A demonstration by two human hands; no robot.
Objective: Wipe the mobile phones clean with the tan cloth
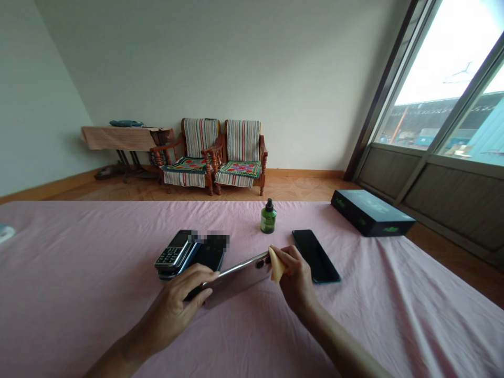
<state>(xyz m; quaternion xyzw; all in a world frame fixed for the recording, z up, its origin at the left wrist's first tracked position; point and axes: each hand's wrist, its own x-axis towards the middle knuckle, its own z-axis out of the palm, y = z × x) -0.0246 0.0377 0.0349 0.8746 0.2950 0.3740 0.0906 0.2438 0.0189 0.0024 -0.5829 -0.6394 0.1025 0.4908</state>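
My left hand [185, 296] grips one end of a pinkish smartphone [238, 283], thumb on its back and fingers along the edge. The phone is tilted, its camera lenses near the far right corner. At that corner, my right hand [293, 273] pinches a small yellow cloth [277, 266] against the phone's edge. Just beyond my left hand lie a silver-and-black keypad phone [175, 252], stacked on other devices, and a dark phone [210, 254] beside it. Right of my right hand, a black smartphone [316, 256] lies flat, screen up.
A green bottle with a black top [268, 218] stands beyond the phones. A black box [370, 212] sits at the far right of the pink sheet [98, 294]. Two wooden chairs [240, 152] and a cloth-covered table [118, 138] stand by the wall.
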